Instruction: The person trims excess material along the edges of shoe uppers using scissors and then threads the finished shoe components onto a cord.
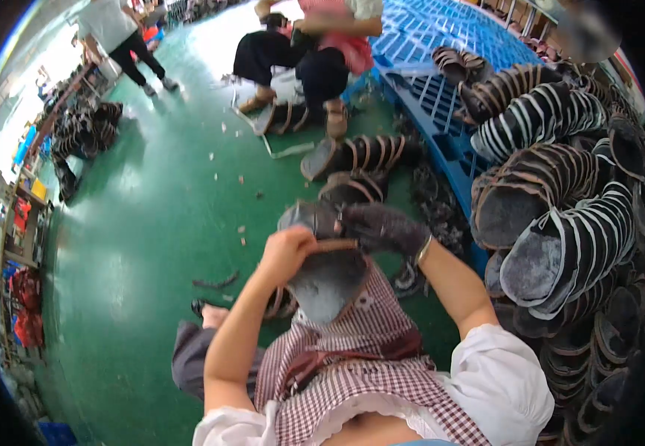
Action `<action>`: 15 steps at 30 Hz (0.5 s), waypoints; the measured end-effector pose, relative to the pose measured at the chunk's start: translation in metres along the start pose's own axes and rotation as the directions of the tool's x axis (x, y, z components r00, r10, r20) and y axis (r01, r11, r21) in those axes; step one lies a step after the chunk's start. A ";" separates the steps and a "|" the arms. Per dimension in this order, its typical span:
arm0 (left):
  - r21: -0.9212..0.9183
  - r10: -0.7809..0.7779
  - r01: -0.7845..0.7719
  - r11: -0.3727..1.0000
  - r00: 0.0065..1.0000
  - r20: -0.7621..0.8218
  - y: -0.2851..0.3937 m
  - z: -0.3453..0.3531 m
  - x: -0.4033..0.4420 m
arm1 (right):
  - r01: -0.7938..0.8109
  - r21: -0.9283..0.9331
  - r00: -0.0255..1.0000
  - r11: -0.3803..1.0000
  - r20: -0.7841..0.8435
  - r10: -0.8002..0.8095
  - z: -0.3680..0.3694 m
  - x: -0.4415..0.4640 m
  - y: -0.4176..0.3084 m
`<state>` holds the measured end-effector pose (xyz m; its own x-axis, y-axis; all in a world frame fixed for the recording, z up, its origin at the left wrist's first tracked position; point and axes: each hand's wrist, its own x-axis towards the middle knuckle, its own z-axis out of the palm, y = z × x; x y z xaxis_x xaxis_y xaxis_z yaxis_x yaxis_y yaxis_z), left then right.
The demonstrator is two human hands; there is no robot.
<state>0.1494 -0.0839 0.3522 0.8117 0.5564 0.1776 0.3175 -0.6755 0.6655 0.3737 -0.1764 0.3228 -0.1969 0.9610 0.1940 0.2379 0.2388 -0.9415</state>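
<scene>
Over my lap I hold a dark grey, rounded shoe sole (328,286) with a tan edge strip along its top. My bare left hand (287,253) is closed on its upper left edge. My right hand (383,229), in a dark glove, is bent around the far right end of the tan strip; its fingertips are partly blurred. Just beyond both hands is another dark piece (309,218), and I cannot tell whether it is joined to the sole. A checked apron (371,316) lies under the sole.
Rows of nested soles with tan or white edges (568,245) are heaped on my right beside a blue plastic pallet (441,123). More soles (360,154) lie ahead on the green floor (137,260). A co-worker (322,52) sits beyond them; another person (118,37) stands far left.
</scene>
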 end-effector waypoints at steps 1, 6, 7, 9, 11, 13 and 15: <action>-0.023 -0.021 0.022 0.999 1.000 0.013 -0.003 0.003 -0.001 | 0.084 0.019 0.996 0.996 0.001 -0.084 -0.004 0.004 0.003; -0.094 -0.260 0.249 0.964 0.957 -0.130 -0.032 -0.001 -0.041 | -0.085 0.521 0.977 0.849 -0.123 0.174 -0.009 0.000 0.001; -0.098 -0.274 0.263 0.960 0.954 -0.123 -0.034 0.005 -0.045 | -0.093 0.427 0.975 0.899 -0.144 0.169 -0.008 0.000 0.004; -0.159 -0.389 0.355 0.921 0.855 -0.344 -0.034 0.017 -0.046 | -0.076 0.391 0.970 0.917 -0.183 0.158 -0.002 0.003 0.006; -0.437 -0.483 0.325 0.838 0.816 -0.319 -0.042 0.024 -0.041 | -0.051 0.352 0.963 0.935 -0.229 0.139 0.004 0.008 0.008; -0.797 -0.519 0.133 0.589 0.819 -0.247 -0.044 0.023 -0.034 | -0.018 0.437 0.953 0.899 -0.264 0.148 0.011 0.012 0.012; -0.904 -0.591 0.072 0.422 0.778 -0.214 -0.034 0.014 -0.033 | 0.001 0.476 0.947 0.879 -0.283 0.152 0.011 0.012 0.011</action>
<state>0.1189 -0.0858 0.3140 0.3385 0.9357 -0.0998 -0.2506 0.1919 0.9489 0.3631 -0.1641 0.3115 0.1187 0.9859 0.1183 -0.2437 0.1445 -0.9590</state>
